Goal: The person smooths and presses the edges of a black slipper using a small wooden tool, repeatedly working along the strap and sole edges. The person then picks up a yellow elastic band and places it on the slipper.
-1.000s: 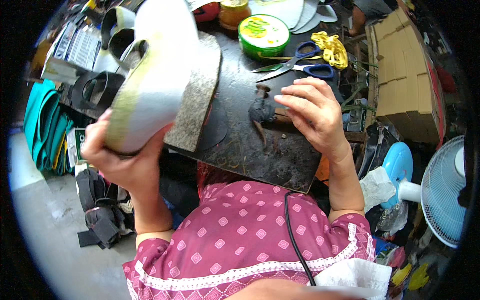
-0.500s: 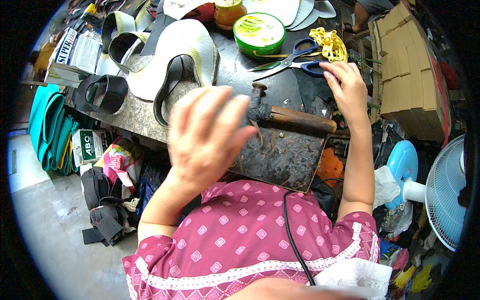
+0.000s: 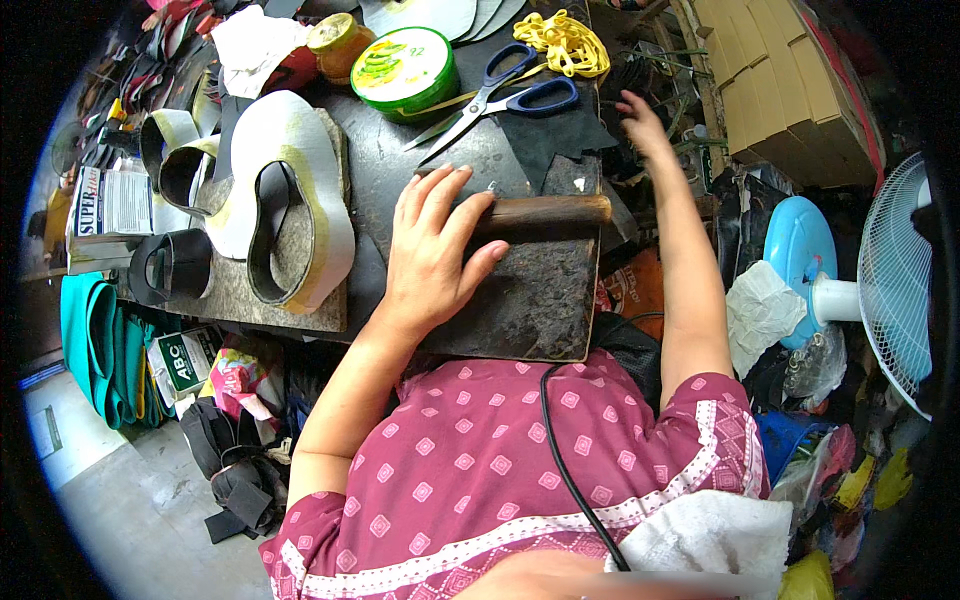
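My left hand [image 3: 432,250] lies palm down on the dark workbench with its fingers stretched and apart. It covers the head end of a hammer, whose brown wooden handle [image 3: 550,212] sticks out to the right. Past the bench's right edge my right hand [image 3: 643,125] reaches out, fingers apart, with nothing visible in it. Ahead of my left fingertips rest blue-handled scissors [image 3: 490,98], blades partly apart. A round green tub [image 3: 405,70] with a pale lid sits behind them, and a bundle of yellow cord [image 3: 565,42] lies at the far right of the bench.
Pale curved strap pieces [image 3: 320,200] stand on a grey board at the left, near a dark strap loop [image 3: 170,265]. An amber jar [image 3: 338,45] stands at the back. Stacked tan cartons [image 3: 780,90] and a blue fan [image 3: 895,280] are on the right.
My left hand has come down onto the hammer's head end. The right hand has left the scissors' side and moved out beyond the bench's right edge. The whole view has shifted.
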Tool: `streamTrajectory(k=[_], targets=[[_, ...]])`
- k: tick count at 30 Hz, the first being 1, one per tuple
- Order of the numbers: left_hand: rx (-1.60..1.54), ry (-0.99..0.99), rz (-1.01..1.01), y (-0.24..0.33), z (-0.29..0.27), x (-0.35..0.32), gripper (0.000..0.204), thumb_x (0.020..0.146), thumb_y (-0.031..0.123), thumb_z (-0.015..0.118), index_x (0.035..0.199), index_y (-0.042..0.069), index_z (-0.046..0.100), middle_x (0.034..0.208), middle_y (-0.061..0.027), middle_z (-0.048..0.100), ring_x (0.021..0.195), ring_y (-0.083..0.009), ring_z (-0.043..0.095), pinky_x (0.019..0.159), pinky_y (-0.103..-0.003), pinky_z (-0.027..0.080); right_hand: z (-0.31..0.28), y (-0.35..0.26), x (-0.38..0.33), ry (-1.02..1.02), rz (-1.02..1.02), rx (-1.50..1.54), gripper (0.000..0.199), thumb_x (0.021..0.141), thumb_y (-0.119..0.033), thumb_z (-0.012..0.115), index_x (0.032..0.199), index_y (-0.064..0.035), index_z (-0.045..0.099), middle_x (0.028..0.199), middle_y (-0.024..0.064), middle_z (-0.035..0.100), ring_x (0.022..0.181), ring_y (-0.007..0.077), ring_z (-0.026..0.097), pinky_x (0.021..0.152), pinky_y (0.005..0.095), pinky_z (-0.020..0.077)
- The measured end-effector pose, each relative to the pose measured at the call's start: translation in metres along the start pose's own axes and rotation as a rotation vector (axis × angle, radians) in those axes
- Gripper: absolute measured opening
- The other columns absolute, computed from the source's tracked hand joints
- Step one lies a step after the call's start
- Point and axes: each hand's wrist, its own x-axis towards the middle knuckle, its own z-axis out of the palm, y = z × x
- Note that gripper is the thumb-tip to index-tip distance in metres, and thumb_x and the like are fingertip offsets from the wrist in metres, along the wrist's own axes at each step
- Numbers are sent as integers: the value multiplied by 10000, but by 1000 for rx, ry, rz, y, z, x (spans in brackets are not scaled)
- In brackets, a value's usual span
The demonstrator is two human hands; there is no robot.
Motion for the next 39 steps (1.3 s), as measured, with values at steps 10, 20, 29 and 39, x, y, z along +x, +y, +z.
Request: streamTrajectory(k=[10,20,29,39], targets=[[-39,-10,-9,-2,-6,2,445,828,339,739,1151,42,665,1353,-209,544,1306,-407,469,1118,-538,338,109,92,59,-427,-29,-580,646,850,-21,634,1472,-98,482,1395,202,592,1285,327,578,1040,389,458],[-31,14,4,-3,-5,2,418,820,305,752,1130,37,667,1341,-203,548,1288,-408,480,1096,-534,362,4,77,-19,-233,-114,-447,308,970,-206,617,1192,0,675,1077,177,728,1036,302,689,905,393,515],[-23,79,12,-11,-1,3,403,818,312,755,1090,27,669,1339,-225,544,1279,-408,491,1080,-516,363,-77,-57,-64,73,-34,360,282,1061,-308,542,1203,-90,649,738,-24,587,628,74,556,598,227,438],[-48,150,53,-16,7,5,394,850,351,739,1077,36,674,1319,-213,558,1241,-396,504,1052,-503,376,-95,-142,-114,-169,-98,578,319,1040,-330,591,1182,-51,652,729,-24,565,516,23,392,494,191,343]])
